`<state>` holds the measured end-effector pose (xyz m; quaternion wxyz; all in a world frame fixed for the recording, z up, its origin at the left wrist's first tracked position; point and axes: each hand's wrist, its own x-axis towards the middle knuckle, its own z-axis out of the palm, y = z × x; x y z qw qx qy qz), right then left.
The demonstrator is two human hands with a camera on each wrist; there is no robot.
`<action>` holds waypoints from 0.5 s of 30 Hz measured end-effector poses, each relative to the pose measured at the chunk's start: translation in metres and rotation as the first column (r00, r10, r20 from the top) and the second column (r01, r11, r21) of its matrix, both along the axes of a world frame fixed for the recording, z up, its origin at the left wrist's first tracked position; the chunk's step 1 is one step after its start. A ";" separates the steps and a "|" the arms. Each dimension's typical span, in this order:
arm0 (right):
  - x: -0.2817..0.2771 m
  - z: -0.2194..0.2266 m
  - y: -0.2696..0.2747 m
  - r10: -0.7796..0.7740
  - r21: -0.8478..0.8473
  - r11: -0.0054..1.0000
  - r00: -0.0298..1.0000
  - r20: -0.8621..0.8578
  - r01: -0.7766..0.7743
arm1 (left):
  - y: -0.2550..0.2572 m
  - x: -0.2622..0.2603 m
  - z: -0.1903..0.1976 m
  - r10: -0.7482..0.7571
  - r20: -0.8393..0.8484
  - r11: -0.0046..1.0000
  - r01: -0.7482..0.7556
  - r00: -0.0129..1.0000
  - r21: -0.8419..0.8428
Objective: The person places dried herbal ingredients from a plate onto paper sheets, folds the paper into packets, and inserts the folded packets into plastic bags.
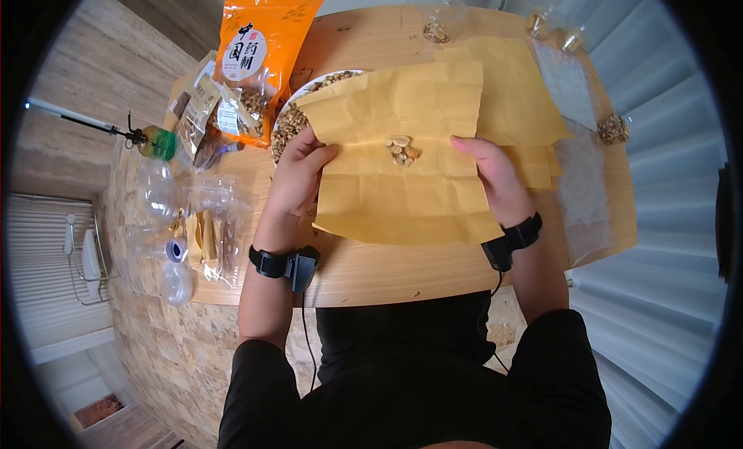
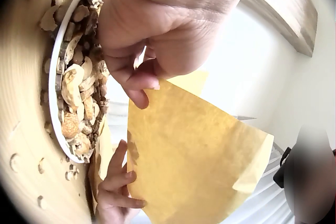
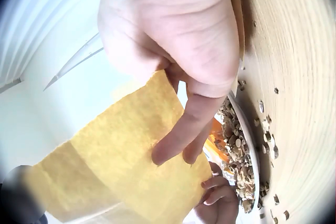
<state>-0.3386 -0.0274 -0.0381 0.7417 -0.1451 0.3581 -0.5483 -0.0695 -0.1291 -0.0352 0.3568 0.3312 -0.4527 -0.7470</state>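
Note:
A creased sheet of yellow kraft paper (image 1: pixel 395 205) is held up in front of me, above the wooden table. On its middle lies a small heap of dried herb slices (image 1: pixel 402 150). My left hand (image 1: pixel 296 173) pinches the left edge between thumb and fingers, as the left wrist view shows too. At the opposite edge my right hand (image 1: pixel 499 176) grips the paper, thumb on top and fingers (image 3: pixel 181 134) against the underside. A white plate (image 2: pixel 54 85) heaped with dried slices is partly hidden behind the sheet and my left hand.
An orange printed bag (image 1: pixel 267 42) and smaller clear packets (image 1: pixel 203 101) stand at the back left. More yellow sheets (image 1: pixel 515 93) lie behind my right hand, beside white translucent sheets (image 1: pixel 576 170). Clear plastic containers (image 1: pixel 160 193) sit left; small jars (image 1: pixel 437 29) stand along the back.

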 end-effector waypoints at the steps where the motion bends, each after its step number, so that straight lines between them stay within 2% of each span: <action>1: 0.000 -0.001 0.000 0.004 -0.004 1.000 0.998 0.066 -0.003 | 0.002 -0.001 0.003 0.000 0.000 1.000 0.000 1.000 -0.001; 3: 0.000 0.000 0.001 -0.003 -0.005 1.000 0.999 0.039 0.003 | 0.006 -0.004 0.012 0.103 0.104 0.993 -0.109 0.989 0.052; 4: 0.001 0.000 0.002 -0.010 -0.004 1.000 1.000 0.013 0.010 | 0.007 -0.005 0.013 0.103 0.103 0.993 -0.109 0.989 0.052; 6: -0.008 -0.009 -0.001 0.038 -0.013 0.999 0.998 0.055 -0.038 | 0.007 -0.005 0.014 0.217 -0.185 0.959 -0.174 0.958 0.225; 7: -0.011 -0.015 -0.003 0.086 -0.022 0.996 0.991 0.098 -0.084 | 0.004 -0.002 0.011 0.218 -0.185 0.959 -0.174 0.958 0.225; 8: -0.011 -0.020 -0.005 0.087 -0.022 0.996 0.991 0.098 -0.085 | -0.003 0.002 0.009 0.074 -0.069 0.986 -0.063 0.995 0.155; 9: -0.011 -0.024 -0.006 0.162 -0.222 0.967 0.974 0.161 -0.124 | -0.006 0.005 0.007 -0.065 0.058 0.993 0.059 0.996 0.101; 10: -0.011 -0.027 -0.006 0.246 -0.415 0.899 0.947 0.206 -0.143 | -0.003 0.008 0.004 -0.063 0.182 0.998 0.066 0.981 -0.013; 11: -0.009 -0.023 -0.004 0.246 -0.415 0.899 0.947 0.207 -0.143 | -0.002 0.006 0.005 -0.063 0.182 0.998 0.066 0.981 -0.013; 12: -0.007 -0.018 0.001 0.110 -0.378 0.919 0.993 -0.032 -0.114 | -0.001 0.005 0.006 -0.088 0.125 0.996 0.090 0.988 -0.009; 13: -0.004 -0.013 0.005 -0.025 -0.346 0.935 0.962 -0.273 -0.074 | 0.000 0.005 0.006 -0.113 0.068 0.994 0.113 0.991 -0.002; 14: -0.001 -0.007 0.004 -0.022 -0.343 0.936 0.962 -0.272 -0.075 | 0.000 0.005 0.008 -0.113 0.040 0.992 0.110 0.993 0.068; 15: 0.002 0.000 0.000 0.025 -0.287 0.957 0.999 -0.045 -0.037 | -0.001 0.005 0.006 -0.111 0.040 0.992 0.108 0.993 0.069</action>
